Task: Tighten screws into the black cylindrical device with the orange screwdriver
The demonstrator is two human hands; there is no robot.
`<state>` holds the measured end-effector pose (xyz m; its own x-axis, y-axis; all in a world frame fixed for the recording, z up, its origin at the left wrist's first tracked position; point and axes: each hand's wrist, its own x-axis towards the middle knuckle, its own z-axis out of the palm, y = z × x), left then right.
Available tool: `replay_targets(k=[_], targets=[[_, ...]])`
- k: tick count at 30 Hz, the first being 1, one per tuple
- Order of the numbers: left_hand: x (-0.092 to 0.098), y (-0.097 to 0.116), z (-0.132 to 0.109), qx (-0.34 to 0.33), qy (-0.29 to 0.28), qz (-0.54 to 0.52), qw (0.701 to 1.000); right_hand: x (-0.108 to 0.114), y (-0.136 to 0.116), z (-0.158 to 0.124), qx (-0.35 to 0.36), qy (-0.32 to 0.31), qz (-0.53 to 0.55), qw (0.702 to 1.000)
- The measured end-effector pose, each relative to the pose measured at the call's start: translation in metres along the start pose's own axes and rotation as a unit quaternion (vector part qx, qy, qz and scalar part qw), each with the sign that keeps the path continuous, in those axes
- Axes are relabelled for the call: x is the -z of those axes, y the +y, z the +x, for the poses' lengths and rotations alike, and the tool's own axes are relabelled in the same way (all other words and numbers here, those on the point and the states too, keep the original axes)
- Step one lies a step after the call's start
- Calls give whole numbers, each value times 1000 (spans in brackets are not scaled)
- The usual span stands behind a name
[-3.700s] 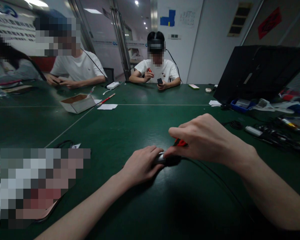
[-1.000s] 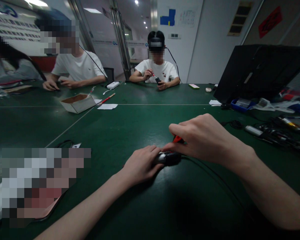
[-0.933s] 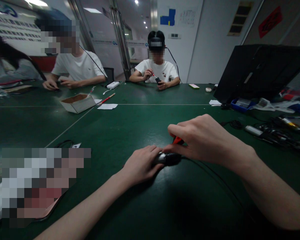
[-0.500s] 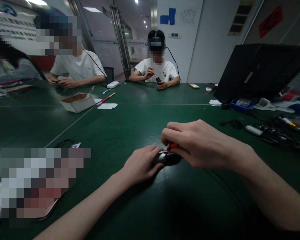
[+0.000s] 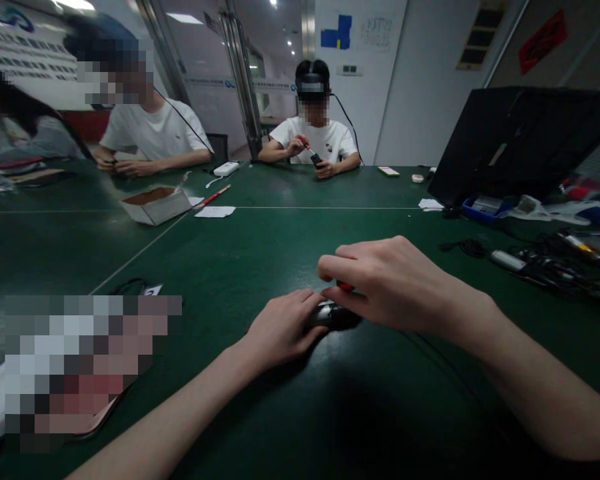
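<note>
My left hand [image 5: 293, 327] is closed around a silver-and-black handheld device [image 5: 325, 315] and presses it against the green table. Its left part is hidden under my palm. Over the device's black end, my right hand [image 5: 380, 280] is closed in a pinch on a red-handled screwdriver [image 5: 345, 287]. Only a bit of the red handle shows between the fingers; the shaft and tip are hidden. A thin black cord [image 5: 447, 363] runs over the table below my right wrist.
An open white box [image 5: 155, 208] and a red pencil [image 5: 213, 197] lie ahead left. A blurred-out pouch-like item [image 5: 95, 367] is near left. Tangled cords and devices [image 5: 545, 267], a blue tray [image 5: 483, 210] and a black case [image 5: 525, 147] sit right. Other people sit across the table.
My right hand has shifted slightly up and left and its fingers have turned around the screwdriver, covering more of the handle. My left hand and the device stay put.
</note>
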<state>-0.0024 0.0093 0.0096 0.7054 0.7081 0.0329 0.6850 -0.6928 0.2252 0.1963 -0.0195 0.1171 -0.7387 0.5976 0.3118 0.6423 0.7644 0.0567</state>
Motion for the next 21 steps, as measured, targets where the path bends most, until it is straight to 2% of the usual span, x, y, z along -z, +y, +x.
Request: replay_targets(k=[3, 8, 17, 21], targets=[[-1, -1, 0, -8, 5, -12, 1000, 0, 0, 0, 27, -18, 38, 999], [-1, -2, -1, -13, 9, -20, 1000, 3, 4, -3, 25, -41, 112, 993], [1, 0, 0, -3, -6, -1, 1000, 4, 11, -2, 71, -65, 263, 960], [2, 2, -1, -2, -3, -11, 1000, 1, 14, 0, 58, -50, 303, 950]])
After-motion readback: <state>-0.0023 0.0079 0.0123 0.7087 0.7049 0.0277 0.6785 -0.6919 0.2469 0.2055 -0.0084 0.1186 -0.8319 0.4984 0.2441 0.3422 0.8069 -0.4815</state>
